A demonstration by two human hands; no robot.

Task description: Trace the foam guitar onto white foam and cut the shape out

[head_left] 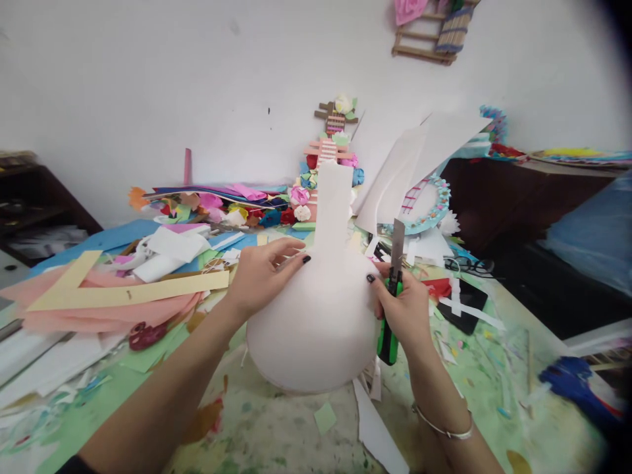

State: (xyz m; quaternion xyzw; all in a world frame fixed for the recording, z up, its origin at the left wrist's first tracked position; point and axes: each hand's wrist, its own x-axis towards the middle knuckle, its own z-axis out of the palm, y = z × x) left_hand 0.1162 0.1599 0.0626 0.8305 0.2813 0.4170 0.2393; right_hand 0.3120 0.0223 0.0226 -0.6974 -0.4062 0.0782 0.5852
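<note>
A large white paper cutout (311, 322) with a round body and a long straight neck is held tilted up over the table. My left hand (269, 273) grips its upper left edge, thumb on the front and fingers at the rim. In my right hand (405, 306) is a utility knife (390, 329) with a green and black handle, its blade extended and pointing up. The right thumb and fingers also touch the cutout's right edge. What lies behind the cutout is hidden.
White paper scraps (378, 428) and a small green square (325, 418) lie on the stained table. Pink tissue (113, 309) and cream strips cover the left. A dark tablet (464, 313) and eyeglasses (469, 265) are at right. Paper-flower crafts (326, 155) stand against the wall.
</note>
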